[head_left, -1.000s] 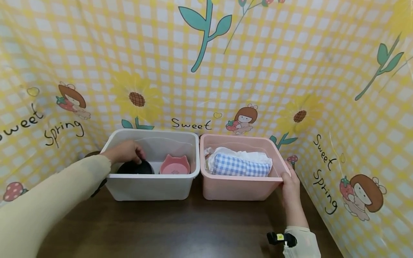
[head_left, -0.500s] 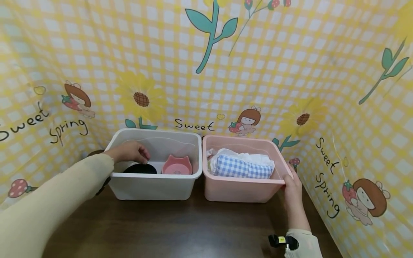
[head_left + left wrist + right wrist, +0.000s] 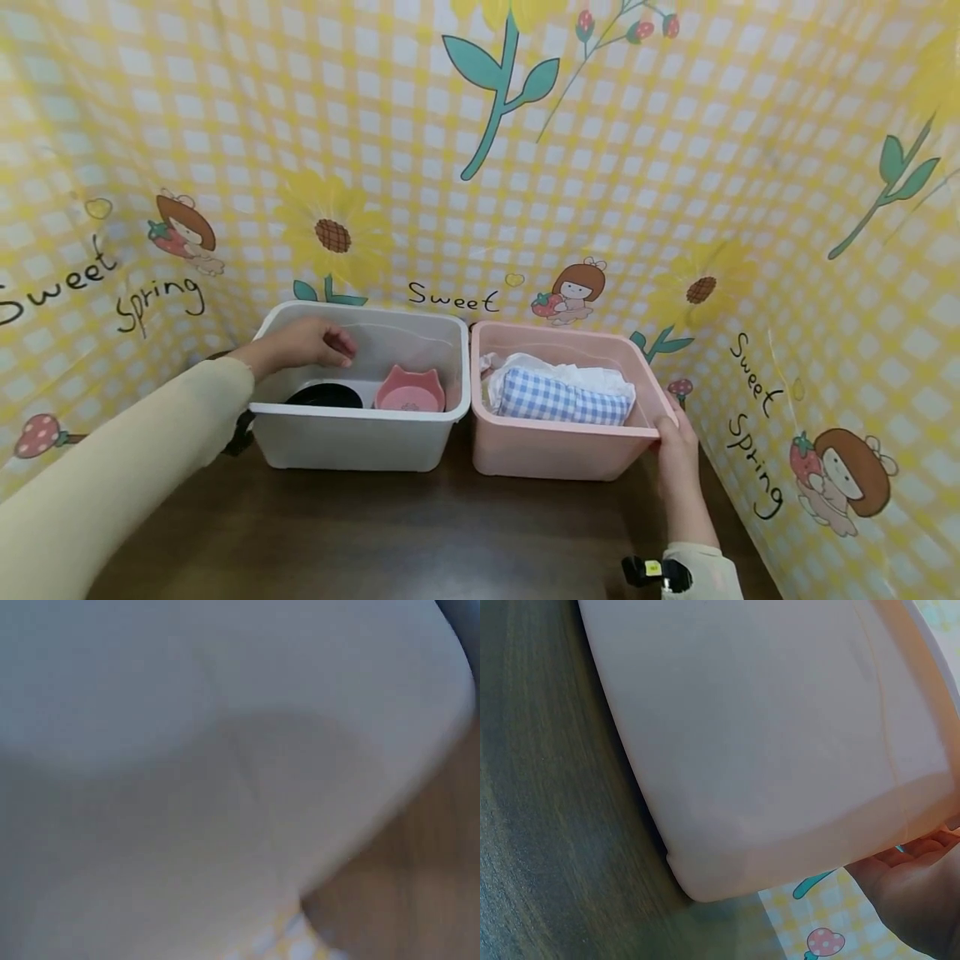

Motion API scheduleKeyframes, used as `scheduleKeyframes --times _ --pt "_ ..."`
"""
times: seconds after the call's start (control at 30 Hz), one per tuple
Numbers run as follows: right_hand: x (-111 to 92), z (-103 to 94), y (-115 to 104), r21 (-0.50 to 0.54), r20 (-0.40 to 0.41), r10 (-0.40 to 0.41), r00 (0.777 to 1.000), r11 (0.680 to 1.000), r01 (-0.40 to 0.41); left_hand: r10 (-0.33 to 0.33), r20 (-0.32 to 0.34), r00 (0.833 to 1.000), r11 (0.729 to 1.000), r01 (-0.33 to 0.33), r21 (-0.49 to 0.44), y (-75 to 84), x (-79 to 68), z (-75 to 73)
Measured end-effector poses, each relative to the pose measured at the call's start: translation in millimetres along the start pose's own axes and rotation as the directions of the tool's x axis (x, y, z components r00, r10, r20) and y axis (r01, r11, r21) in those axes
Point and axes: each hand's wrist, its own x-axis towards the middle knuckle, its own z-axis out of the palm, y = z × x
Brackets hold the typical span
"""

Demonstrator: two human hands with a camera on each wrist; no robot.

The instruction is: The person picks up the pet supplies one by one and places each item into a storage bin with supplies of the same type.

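Inside the grey-white bin (image 3: 352, 437), a round black dish (image 3: 326, 396) lies at the left and a pink cat-eared bowl (image 3: 410, 393) at the right. My left hand (image 3: 311, 343) reaches over this bin's left rim and hovers above the black dish, fingers loosely bent and holding nothing. The pink bin (image 3: 555, 450) stands to its right with a blue-and-white checked cloth bundle (image 3: 562, 396) and white crumpled material (image 3: 600, 374) inside. My right hand (image 3: 677, 442) grips the pink bin's right rim near the front corner. The left wrist view is mostly a blurred pale surface.
Both bins stand side by side on a dark wooden table (image 3: 450, 533). A yellow checked patterned sheet (image 3: 405, 208) rises behind them and along both sides. A dark object partly shows behind the left wrist.
My left hand has let go of the black dish and risen above it; the dish now lies lower in the bin. My right hand keeps its grip on the pink bin's rim.
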Motion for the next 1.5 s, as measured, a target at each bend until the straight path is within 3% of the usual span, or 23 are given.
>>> scheduleKeyframes --times 0.17,0.37,0.7,1.0,1.23,1.4,1.5 --pt "4.2 0.2 2.1 -0.009 0.008 0.004 1.0 1.0 -0.004 -0.021 0.038 0.999 0.989 0.027 -0.146 9.0 -21.5 1.2" --pt "7.9 -2.6 -2.0 -0.015 -0.004 0.013 1.0 1.0 -0.013 -0.009 0.002 1.0 0.972 0.009 -0.233 17.9 -34.1 -8.8" --pt "-0.8 2.5 -19.9 -0.004 0.012 0.022 1.0 1.0 -0.022 0.056 -0.113 0.992 0.976 -0.078 -0.203 51.0 -68.9 -22.5" --pt "13.1 5.8 -7.0 -0.01 0.002 -0.003 1.0 1.0 0.003 0.124 -0.167 0.978 0.959 -0.161 -0.232 44.4 -83.3 -16.0" --pt "18.7 4.8 -5.3 -0.138 0.014 -0.056 0.998 0.989 0.057 0.136 -0.206 0.969 0.965 -0.176 -0.192 37.9 -98.8 -11.0" --pt "20.1 -2.1 -7.9 -0.31 0.012 -0.165 0.986 0.937 0.16 0.134 -0.228 0.964 0.967 -0.178 -0.182 38.0 -105.2 -8.8" --pt "18.6 -6.3 -7.9 -0.353 0.041 -0.194 0.98 0.915 0.196 0.143 -0.248 0.958 0.968 -0.187 -0.165 36.7 -111.0 -6.6"
